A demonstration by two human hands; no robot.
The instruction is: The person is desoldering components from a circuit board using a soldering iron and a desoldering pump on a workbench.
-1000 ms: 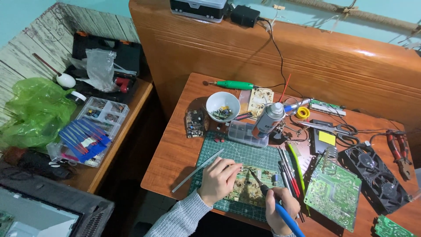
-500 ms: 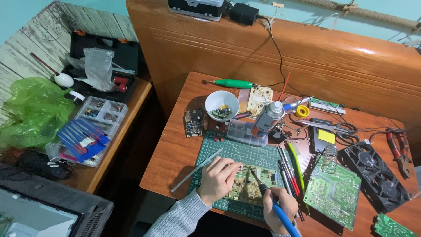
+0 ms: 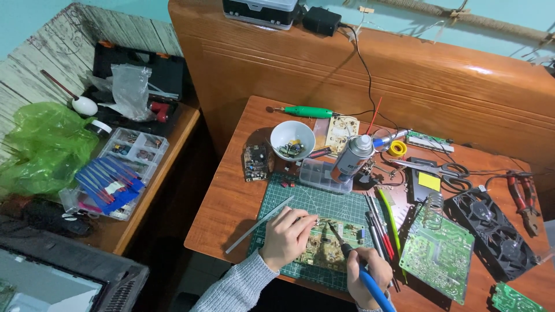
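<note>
The left hand [image 3: 284,236] comes in from 7 o'clock, its grey knit sleeve [image 3: 234,289] along the forearm, palm down, fingers curled and pinched toward 3 o'clock. Its grip is closed on something thin and metallic at the fingertips, too small to tell, held against the upper left corner of the small circuit board [image 3: 330,247]. The right hand [image 3: 365,276] rises from 6 o'clock, fist wrapped around the blue-handled soldering iron [image 3: 363,274], holding it like a pen. The iron's dark shaft slants up toward 11 o'clock and its tip sits on the board, just right of the left fingertips.

That board lies flat on the green cutting mat [image 3: 312,202] between the two hands, touching the left hand and at 11 o'clock from the right fist.

On the wooden tabletop [image 3: 231,202] I count three green circuit boards: the one in work, a larger one [image 3: 438,257] at 3 o'clock from it, and a corner of another [image 3: 511,299] at the lower right edge. There is one white bowl [image 3: 292,138] of small parts at 12 o'clock from the left hand, one spray can [image 3: 352,157] just right of it, one clear parts box [image 3: 321,175] below the can, one green-handled tool [image 3: 306,111] at the far edge, one pair of scissors [image 3: 436,169], one pair of red pliers [image 3: 523,199], and a black double fan unit [image 3: 491,231]. A thin grey rod [image 3: 259,224] lies slantwise at 9 o'clock from the left hand.
</note>
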